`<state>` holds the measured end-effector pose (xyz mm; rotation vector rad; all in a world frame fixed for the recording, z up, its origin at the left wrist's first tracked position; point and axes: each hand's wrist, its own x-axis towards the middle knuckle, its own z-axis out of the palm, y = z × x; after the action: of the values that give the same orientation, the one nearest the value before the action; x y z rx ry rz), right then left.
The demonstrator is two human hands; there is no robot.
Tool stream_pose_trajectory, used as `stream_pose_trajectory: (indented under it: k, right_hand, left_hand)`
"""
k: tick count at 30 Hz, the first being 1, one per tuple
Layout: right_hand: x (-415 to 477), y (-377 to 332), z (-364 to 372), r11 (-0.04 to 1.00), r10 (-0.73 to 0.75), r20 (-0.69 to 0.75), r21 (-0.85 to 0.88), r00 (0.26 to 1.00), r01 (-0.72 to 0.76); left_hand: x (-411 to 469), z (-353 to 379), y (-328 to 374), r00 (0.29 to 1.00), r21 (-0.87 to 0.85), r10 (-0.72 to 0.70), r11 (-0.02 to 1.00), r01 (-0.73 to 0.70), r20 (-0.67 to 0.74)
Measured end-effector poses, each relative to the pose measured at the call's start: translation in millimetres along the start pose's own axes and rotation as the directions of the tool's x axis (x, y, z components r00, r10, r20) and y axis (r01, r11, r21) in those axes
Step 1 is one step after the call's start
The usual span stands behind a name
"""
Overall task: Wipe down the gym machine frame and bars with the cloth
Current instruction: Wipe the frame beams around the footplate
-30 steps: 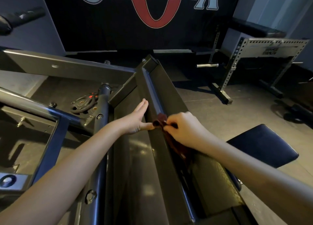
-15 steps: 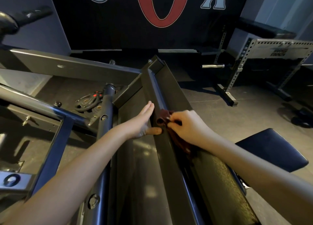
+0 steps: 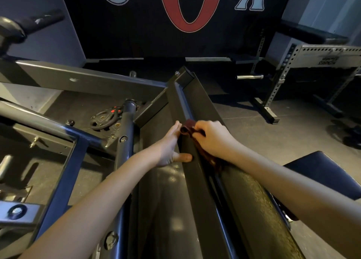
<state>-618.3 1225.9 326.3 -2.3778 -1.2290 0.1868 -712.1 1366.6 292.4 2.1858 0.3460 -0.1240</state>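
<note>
A dark grey metal beam [image 3: 197,184] of the gym machine frame runs from the bottom centre up to a corner joint [image 3: 182,78]. My right hand [image 3: 212,136] pinches a dark red cloth [image 3: 188,127] against the beam's top edge, and the cloth trails back under my wrist. My left hand [image 3: 171,145] lies flat against the beam's left face, fingers straight, thumb across the beam, holding nothing. A round bar [image 3: 125,139] of the frame runs parallel on the left.
A weight plate [image 3: 103,119] lies on the floor left of the beam. A black padded seat [image 3: 328,177] sits at right. A perforated rack [image 3: 304,63] with a chrome peg [image 3: 249,76] stands at back right. A crossbeam [image 3: 82,81] spans the left.
Both hands have slid a little farther up the beam toward the corner joint, the cloth moving with my right hand. The camera has shifted slightly.
</note>
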Motion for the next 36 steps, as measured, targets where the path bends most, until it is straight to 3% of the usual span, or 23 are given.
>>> stream_pose_trajectory:
  k: [6,9,13,20,22,26,30,36]
  right_hand:
    - [17,-3,3,0.999,0.029,0.032,-0.031,0.999,-0.028]
    - [64,1,3,0.998,0.063,-0.005,0.003,0.998,-0.063]
    - [106,3,2,0.995,0.095,0.005,0.002,0.995,-0.095]
    - [55,8,-6,0.999,0.001,0.142,-0.036,0.990,0.004]
    - [53,6,-3,0.999,-0.001,0.104,-0.038,0.995,0.005]
    - [76,-3,3,0.998,0.060,0.053,-0.023,0.997,-0.058]
    - [117,3,5,0.993,0.117,0.009,0.021,0.993,-0.117]
    - [163,6,5,0.978,0.196,0.044,0.059,0.980,-0.199]
  left_hand:
    - [-1,-1,1,1.000,0.012,0.003,1.000,-0.003,0.023]
    - [-6,-5,6,0.999,-0.094,-0.016,0.995,0.021,0.051]
    - [-10,-9,9,0.997,0.030,-0.002,1.000,0.000,0.077]
    - [-6,-2,1,0.999,-0.036,-0.003,0.999,0.004,0.041]
    - [-4,-1,-1,0.999,-0.050,-0.006,0.999,0.008,0.033]
    - [-3,-3,-7,0.998,0.036,0.019,0.999,-0.021,0.058]
    - [-6,-4,-5,0.997,0.002,0.018,1.000,-0.018,0.069]
    - [-6,-5,-2,0.996,0.050,0.040,0.998,-0.044,0.075]
